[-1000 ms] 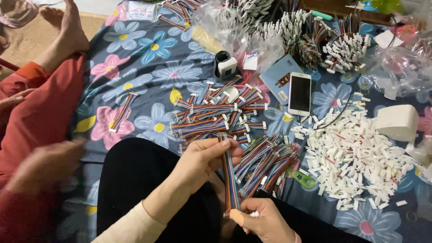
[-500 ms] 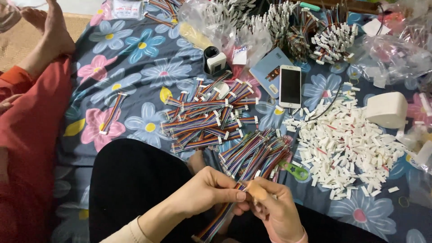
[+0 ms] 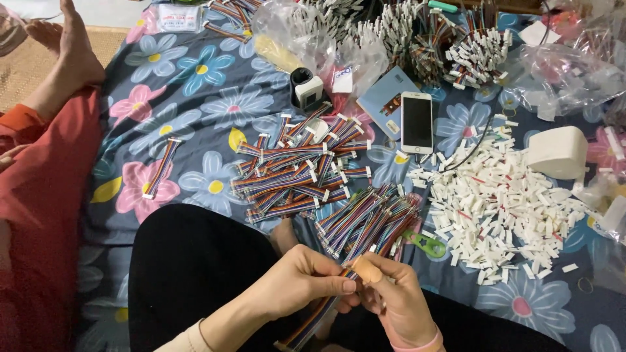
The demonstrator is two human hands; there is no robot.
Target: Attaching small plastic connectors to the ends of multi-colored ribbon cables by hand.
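1. Pinching one ribbon cable between us, our left hand clamps it with thumb and fingers pressed together, low in the centre of the frame.
2. Our right hand grips the cable's upper end, its thumb, wrapped in a plaster, pressed onto it.
3. We see the cable trail down and left from our hands, over our black-clad lap.
4. Just above our hands lies a loose bundle of cables; above that, mid-frame, a bigger pile with white ends.
5. At right we have a heap of white connectors, with a phone above its upper left corner.
6. Along the left edge sits another person in red.
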